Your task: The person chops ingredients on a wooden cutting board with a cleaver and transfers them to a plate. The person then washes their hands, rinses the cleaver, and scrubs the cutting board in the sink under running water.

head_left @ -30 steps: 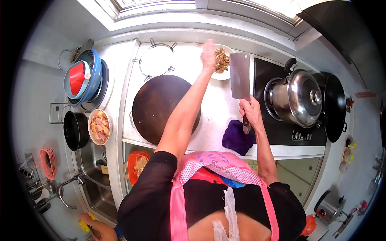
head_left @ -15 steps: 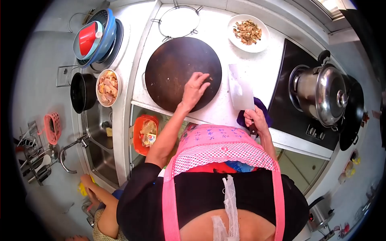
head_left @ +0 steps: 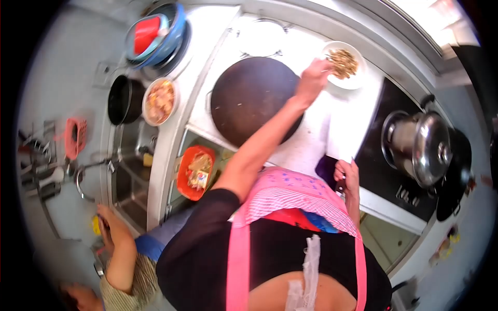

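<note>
The person's left hand point(head_left: 314, 80) reaches over the left rim of a white plate point(head_left: 358, 83), fingertips at the side of the heap of chopped brown bits point(head_left: 344, 63); motion blurs this grip, so I cannot tell whether it pinches any. The heap lies just beyond those fingers, slightly right, and has no clear long axis. The left hand is much the nearer; the right hand point(head_left: 348, 175), well apart by the bench's point(head_left: 301, 155) front edge, wraps the handle of a knife point(head_left: 340, 186), its butt pointing back toward the body. Beneath the left forearm sits the round dark board point(head_left: 249, 98), left of the plate and nearer the body. A purple cloth point(head_left: 325, 168) lies beside the right hand.
</note>
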Demonstrator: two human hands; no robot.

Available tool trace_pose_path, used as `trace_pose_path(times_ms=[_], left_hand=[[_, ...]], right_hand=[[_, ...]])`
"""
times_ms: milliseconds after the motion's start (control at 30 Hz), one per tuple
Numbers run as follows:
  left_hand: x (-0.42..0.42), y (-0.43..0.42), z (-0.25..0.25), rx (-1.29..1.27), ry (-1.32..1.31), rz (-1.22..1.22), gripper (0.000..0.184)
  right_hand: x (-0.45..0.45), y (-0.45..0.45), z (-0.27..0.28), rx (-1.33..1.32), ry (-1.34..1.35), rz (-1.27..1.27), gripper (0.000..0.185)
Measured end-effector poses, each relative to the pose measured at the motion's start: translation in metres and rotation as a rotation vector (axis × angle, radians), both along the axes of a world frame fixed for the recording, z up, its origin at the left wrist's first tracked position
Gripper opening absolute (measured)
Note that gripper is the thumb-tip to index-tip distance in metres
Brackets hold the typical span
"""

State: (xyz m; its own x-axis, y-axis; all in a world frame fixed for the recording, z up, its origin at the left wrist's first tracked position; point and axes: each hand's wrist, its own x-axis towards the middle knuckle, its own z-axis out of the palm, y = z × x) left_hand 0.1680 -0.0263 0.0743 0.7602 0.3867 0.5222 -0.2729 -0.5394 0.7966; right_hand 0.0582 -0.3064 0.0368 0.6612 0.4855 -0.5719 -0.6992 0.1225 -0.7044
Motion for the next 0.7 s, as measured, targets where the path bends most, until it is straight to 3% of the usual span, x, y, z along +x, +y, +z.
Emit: trace_pose_path(times_ms=[33,100,233,300,400,467,500,567,633,700], left_hand=[[0.022,-0.005,-0.013,0.034,-0.105,0.008,0.018],[0.025,-0.014,-0.012,0.090,0.114,0.001,0.039],[-0.047,-0.019,-0.014,0.012,0.135,-0.083,0.033],[-0.099,-0.007,-0.031,0.175,0.124,0.018,0.029],[-0.175,0.045,-0.033,0.300,0.304,0.219,0.035],[-0.211,0.094,-0.063,0.438,0.437,0.446,0.050],[-0.225,0.113,-0.084,0.509,0.510,0.604,0.059],[-0.238,0.137,-0.100,0.460,0.706,0.629,0.070],[-0.241,0.136,-0.107,0.456,0.715,0.628,0.066],[-0.244,0.120,-0.106,0.461,0.592,0.415,0.064]], right_hand=[[0.000,-0.001,-0.003,-0.002,-0.004,-0.015,0.007],[-0.003,0.003,0.004,-0.060,-0.029,-0.061,0.006],[-0.004,0.002,0.000,-0.158,-0.159,0.061,0.010],[-0.004,0.015,0.008,-0.208,-0.199,0.099,0.012],[0.014,0.046,0.033,-0.620,-0.551,0.427,0.021],[0.026,0.074,0.018,-0.630,-1.017,0.401,0.032],[0.035,0.095,0.026,-0.697,-1.080,0.480,0.035],[0.050,0.134,0.017,-0.657,-1.264,0.514,0.039],[0.059,0.170,-0.003,-0.696,-1.413,0.585,0.041],[0.051,0.190,-0.020,-0.649,-1.576,0.603,0.047]])
